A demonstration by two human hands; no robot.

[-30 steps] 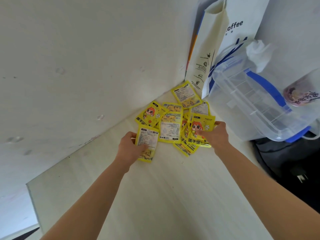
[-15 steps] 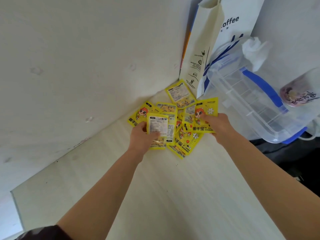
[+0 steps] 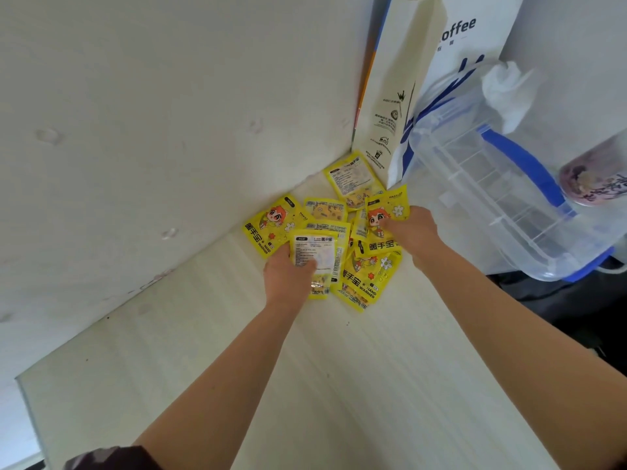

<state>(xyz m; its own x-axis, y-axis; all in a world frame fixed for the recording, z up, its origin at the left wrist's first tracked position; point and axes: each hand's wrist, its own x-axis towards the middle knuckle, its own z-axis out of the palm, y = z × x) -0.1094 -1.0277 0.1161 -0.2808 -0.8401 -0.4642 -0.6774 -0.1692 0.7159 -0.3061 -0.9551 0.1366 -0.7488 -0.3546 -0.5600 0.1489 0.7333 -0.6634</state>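
The left hand [image 3: 288,276] grips 1 yellow packet, the print packet [image 3: 317,257]. Its fingers curl under it and the thumb presses on top. This packet shows its back, with a white patch of small print. Its long side runs away from the person, toward the corner of the wall [image 3: 135,113]. The top end leans a tiny bit to the right. It sits over the near left part of the pile [image 3: 364,276].

The right hand [image 3: 412,232] pinches another yellow packet, the face packet [image 3: 383,218], by its right edge. This one shows its front, with a cartoon face and a white flower. Its long side also runs away from the person. Its top end points at the paper bag [image 3: 407,96] and tips a little to the right. It is at the far right side of the pile.

The other yellow packets lie flat on the pale bench [image 3: 305,385], in the corner, turned many ways. Some show the front and some show the back.

The paper bag stands against the wall just behind the pile. A clear plastic box [image 3: 475,205] with a blue handle sits to the right of the right hand.
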